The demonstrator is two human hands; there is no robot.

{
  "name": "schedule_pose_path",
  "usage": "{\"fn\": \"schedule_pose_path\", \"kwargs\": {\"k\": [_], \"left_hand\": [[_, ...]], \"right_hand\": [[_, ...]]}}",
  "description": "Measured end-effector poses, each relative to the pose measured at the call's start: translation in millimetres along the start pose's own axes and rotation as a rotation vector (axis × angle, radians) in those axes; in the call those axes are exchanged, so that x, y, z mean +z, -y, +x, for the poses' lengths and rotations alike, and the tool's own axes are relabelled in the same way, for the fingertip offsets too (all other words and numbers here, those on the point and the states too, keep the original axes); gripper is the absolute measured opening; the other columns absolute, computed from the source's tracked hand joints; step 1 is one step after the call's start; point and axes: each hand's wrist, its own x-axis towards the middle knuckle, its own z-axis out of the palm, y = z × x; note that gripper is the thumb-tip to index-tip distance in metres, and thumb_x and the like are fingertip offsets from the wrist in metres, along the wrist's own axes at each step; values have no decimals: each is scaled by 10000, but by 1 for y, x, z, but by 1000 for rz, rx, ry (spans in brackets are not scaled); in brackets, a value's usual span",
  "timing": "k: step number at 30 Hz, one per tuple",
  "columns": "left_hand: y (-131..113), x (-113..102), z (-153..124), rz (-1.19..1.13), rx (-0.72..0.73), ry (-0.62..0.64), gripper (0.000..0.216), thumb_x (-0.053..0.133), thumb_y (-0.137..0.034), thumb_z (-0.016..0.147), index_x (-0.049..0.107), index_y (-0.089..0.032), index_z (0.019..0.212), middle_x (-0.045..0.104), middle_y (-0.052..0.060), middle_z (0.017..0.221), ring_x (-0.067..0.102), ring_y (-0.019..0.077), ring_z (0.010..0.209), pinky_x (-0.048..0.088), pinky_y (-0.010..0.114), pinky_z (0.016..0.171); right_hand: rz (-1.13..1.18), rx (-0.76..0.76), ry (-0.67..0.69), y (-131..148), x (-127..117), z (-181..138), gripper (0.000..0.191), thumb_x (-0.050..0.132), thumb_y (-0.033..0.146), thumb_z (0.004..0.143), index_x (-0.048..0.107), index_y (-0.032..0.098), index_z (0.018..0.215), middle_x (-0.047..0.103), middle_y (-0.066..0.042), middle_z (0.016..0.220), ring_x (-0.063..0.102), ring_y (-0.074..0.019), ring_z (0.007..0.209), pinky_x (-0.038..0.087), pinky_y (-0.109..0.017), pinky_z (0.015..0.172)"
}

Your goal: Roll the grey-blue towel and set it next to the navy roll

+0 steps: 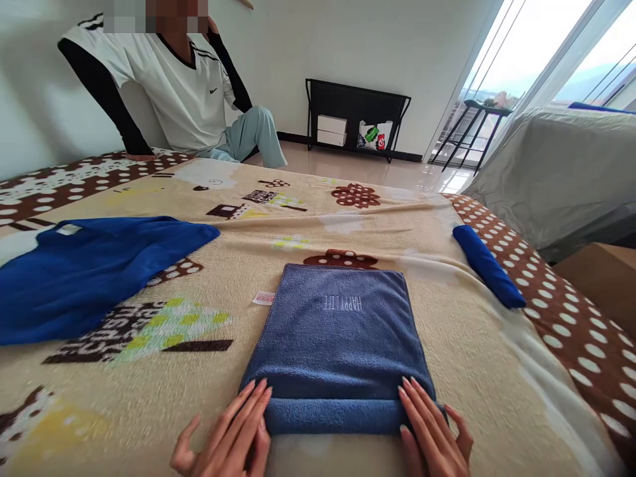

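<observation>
A blue-grey towel [342, 331] with "HAPPY LIFE" stitched on it lies flat on the bed, and its near edge is rolled up into a tube. At the roll's left end, my left hand [233, 430] has its fingers over the top and its thumb against the near side. My right hand [430, 427] grips the right end in the same way, its little finger spread outward. A white label [264, 298] sticks out from the towel's left edge. The underside of the roll is hidden.
A spread-out blue cloth [109, 271] lies at left, and a rolled blue cloth [487, 266] at right, on the patterned blanket [397, 232]. Someone in a white shirt [169, 86] sits at the far left. Beyond stand a black rack [355, 106], a stool [472, 129] and a cardboard box [596, 278].
</observation>
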Motion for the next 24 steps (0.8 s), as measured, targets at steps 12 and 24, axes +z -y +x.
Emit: {"fn": "schedule_pose_path", "kwargs": {"k": [12, 24], "left_hand": [[-2, 17, 8, 14, 160, 149, 506, 517, -316, 929, 500, -215, 1424, 602, 49, 1404, 576, 190, 1277, 213, 344, 1197], [-52, 23, 33, -120, 363, 90, 471, 434, -141, 876, 579, -115, 1323, 654, 66, 1338, 563, 149, 1284, 338, 280, 1121]], "right_hand": [[-109, -114, 82, -5, 4, 19, 462, 407, 343, 994, 518, 115, 1380, 605, -62, 1362, 626, -206, 1197, 412, -365, 1015], [50, -247, 7, 53, 18, 49, 388, 464, 261, 941, 592, 172, 1296, 631, -2, 1331, 622, -149, 1195, 470, -305, 971]]}}
